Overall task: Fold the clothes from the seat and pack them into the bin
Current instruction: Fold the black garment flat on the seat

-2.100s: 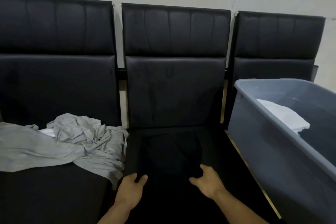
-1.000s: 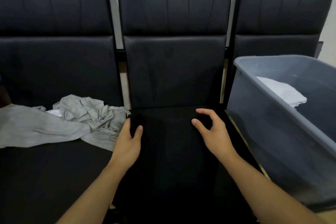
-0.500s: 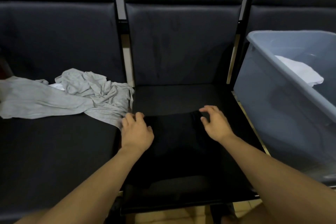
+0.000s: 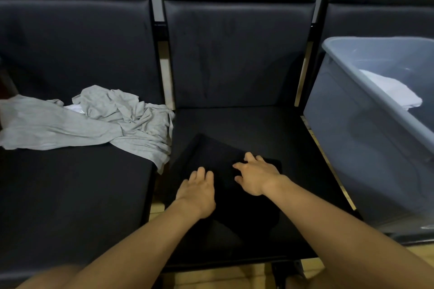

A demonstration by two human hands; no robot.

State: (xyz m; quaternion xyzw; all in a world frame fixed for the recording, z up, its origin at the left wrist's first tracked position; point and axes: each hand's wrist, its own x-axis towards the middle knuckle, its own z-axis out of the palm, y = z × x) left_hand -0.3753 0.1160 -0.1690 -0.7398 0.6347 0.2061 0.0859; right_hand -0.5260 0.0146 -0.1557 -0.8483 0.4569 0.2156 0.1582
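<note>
A black garment (image 4: 211, 155) lies folded on the middle seat (image 4: 270, 129), hard to make out against the black cushion. My left hand (image 4: 197, 192) rests flat on its near left part, fingers straight. My right hand (image 4: 256, 176) presses on its right part with fingers spread. A crumpled heap of grey clothes (image 4: 105, 119) with a bit of white cloth lies on the left seat. The grey plastic bin (image 4: 352, 129) stands on the right seat and holds a folded white garment (image 4: 394, 91).
Three black padded seats stand in a row with tall backrests (image 4: 234, 49). The grey heap hangs slightly over the gap beside the middle seat. Wooden floor (image 4: 223, 277) shows under the seat's front edge.
Both hands have come nearer to me and closer together on the black garment, which now lies in a smaller folded shape. The view has tilted down.
</note>
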